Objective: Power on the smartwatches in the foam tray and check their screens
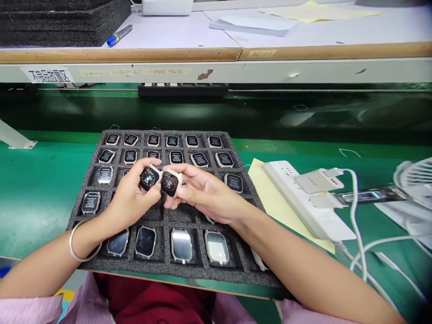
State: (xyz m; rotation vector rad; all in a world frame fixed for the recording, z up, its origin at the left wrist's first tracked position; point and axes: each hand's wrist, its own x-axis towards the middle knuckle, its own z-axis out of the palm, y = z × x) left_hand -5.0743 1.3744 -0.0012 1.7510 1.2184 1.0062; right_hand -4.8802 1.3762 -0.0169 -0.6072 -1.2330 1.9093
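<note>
My left hand [133, 191] is closed on a smartwatch case [149, 178] without a strap, its screen lit with a blue graphic. A second smartwatch case [170, 183], lit much the same way, is pinched by my right hand [205, 191]. The two cases sit side by side, close together, screens facing up toward me. Both hands are over a black foam tray [160, 266] divided into compartments. Many compartments hold similar watch cases; those in the back rows show white text, while the front ones [146, 241] have dark or reflective screens. My hands and forearms hide part of the tray.
Right of the tray, a white power strip [305, 202] lies on yellow paper [258, 180], with a charger [319, 181], cables and a small fan [416, 175] beyond. A raised shelf [189, 55] spans the back, carrying a marker [119, 35], papers and stacked black foam [60, 22].
</note>
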